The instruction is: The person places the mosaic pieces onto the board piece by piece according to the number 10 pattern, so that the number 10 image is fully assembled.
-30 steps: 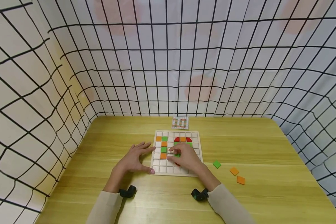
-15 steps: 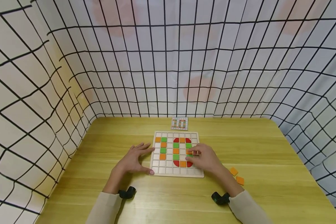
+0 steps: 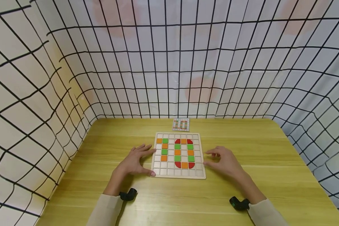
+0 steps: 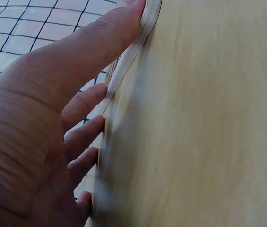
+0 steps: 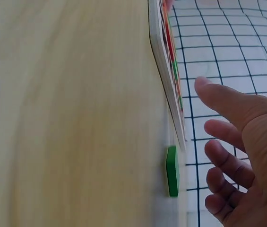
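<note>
A pale wooden grid board (image 3: 170, 172) lies flat on the table. Orange and green square tiles form a short column (image 3: 164, 152) at its left. Further right, green, orange and red round-cornered tiles make an oval ring (image 3: 177, 152). My left hand (image 3: 136, 161) rests at the board's left edge, thumb on the near corner and fingers spread along the side. Just off the right edge hovers my right hand (image 3: 225, 161), fingers loosely bent, nothing seen between them. In the right wrist view a loose green tile (image 5: 172, 171) lies on the table below that hand; the head view hides it.
Behind the board lies a small printed card (image 3: 181, 124) with a coloured grid pattern. The wooden table (image 3: 282, 157) extends on both sides. White walls with black grid lines (image 3: 169, 78) enclose its back and sides.
My right hand has moved right, from over the ring to beyond the board's right edge, uncovering the ring. Its arm now hides two loose orange tiles. The left hand stays put.
</note>
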Available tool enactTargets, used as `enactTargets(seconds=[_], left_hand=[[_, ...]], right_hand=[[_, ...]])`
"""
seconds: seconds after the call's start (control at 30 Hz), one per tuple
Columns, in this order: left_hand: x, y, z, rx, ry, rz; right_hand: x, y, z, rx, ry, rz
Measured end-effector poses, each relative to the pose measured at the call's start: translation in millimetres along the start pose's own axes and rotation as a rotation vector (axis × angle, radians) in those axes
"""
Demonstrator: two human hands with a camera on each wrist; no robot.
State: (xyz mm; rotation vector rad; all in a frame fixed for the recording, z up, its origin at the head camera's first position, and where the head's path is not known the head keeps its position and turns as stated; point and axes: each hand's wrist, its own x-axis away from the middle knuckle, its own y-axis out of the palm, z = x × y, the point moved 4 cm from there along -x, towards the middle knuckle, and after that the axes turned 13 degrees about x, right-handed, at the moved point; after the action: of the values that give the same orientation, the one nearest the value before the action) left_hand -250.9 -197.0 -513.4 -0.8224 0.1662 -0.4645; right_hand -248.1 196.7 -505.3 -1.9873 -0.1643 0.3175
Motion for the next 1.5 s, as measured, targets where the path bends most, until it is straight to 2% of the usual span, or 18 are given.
enactTargets(seconds=[0.47,0.67,0.9,1.03,1.27,1.5], left_hand=[[0.1,0.7,-1.5,0.002,0.016,0.006],[1.3,1.0,-2.1,0.011,0.024,0.009],[1.8,1.4,-1.9,0.015,0.021,0.004],[1.6,-0.1,-0.1,0.018,0.014,0.002],[1.4,-1.2,1.5,0.02,0.031,0.008],[1.4,-0.3,0.7,0.021,0.036,0.011]], right_hand=[[28.0,-10,37,0.048,0.067,-0.027],[36.8,-13,46,0.073,0.038,-0.017],[40.9,-12,49,0.069,-0.022,0.01],[40.2,-10,45,0.077,-0.025,0.021],[38.6,-8,45,0.034,-0.002,0.01],[34.4,-7,43,-0.021,-0.032,-0.016]])
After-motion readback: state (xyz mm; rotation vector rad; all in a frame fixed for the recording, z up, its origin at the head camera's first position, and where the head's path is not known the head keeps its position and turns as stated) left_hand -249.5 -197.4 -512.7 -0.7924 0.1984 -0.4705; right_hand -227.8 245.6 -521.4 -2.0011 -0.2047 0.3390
